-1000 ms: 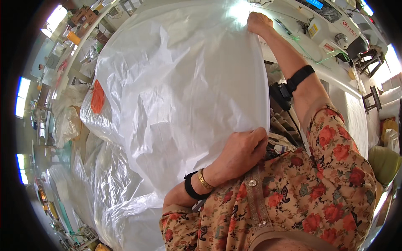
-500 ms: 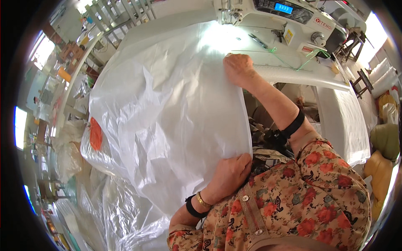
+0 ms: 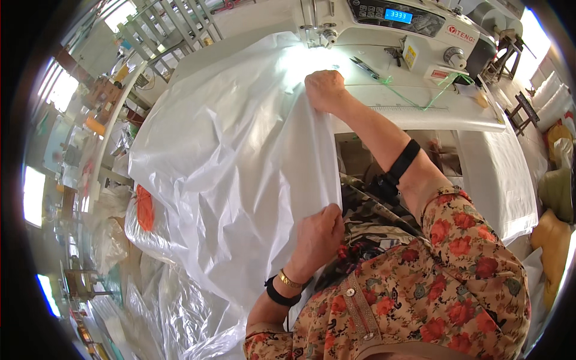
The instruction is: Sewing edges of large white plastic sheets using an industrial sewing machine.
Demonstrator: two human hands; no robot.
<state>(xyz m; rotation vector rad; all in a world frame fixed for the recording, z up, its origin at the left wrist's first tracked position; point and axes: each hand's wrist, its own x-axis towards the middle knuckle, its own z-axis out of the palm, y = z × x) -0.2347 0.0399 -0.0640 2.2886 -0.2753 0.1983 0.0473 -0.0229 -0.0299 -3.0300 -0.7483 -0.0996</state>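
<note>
A large white plastic sheet [image 3: 240, 132], glossy and creased, spreads over the sewing table and hangs toward my lap. My right hand [image 3: 325, 90] is closed on its right edge, just in front of the brightly lit needle area of a sewing machine [image 3: 420, 27]. Nearer my body, my left hand [image 3: 319, 237] grips the same edge with fingers bent round it. Between the two hands the edge runs nearly straight. The fingertips of both hands are partly hidden, and glare washes out the spot below the needle.
Small thread snips [image 3: 365, 67] and green thread [image 3: 414, 102] lie on the machine bed. At the right, a white sheet [image 3: 495, 180] hangs off the table. An orange bundle [image 3: 144, 208] and clear plastic [image 3: 186, 306] are at the left. A grey slatted rack [image 3: 171, 30] stands beyond.
Both hands have shifted left and a little away from me, carrying the sheet's edge along. The sheet shows more upright folds near the right hand. The whole view has tilted slightly.
</note>
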